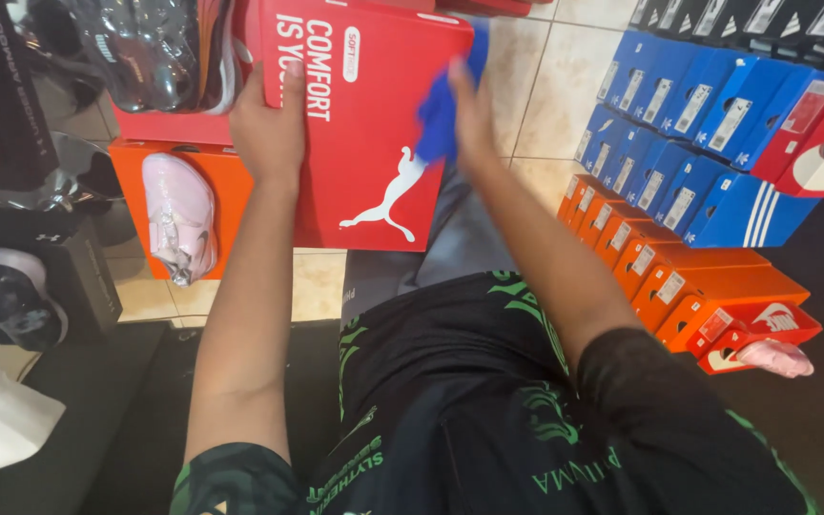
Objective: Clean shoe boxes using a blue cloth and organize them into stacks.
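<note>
A large red shoebox (364, 143) with white print and a white leaping-animal logo tilts in front of me. My left hand (267, 124) grips its left edge, thumb on the lid. My right hand (469, 105) presses a blue cloth (441, 114) against the right part of the lid. My black shirt with green print fills the lower view.
An orange box (135, 205) carries a pale pink shoe (179, 217) at left, with dark shoes on boxes beyond. At right stand rows of blue boxes (679, 124) and orange boxes (698, 281), red boxes behind, and a pink shoe (776, 358). Tiled floor lies between.
</note>
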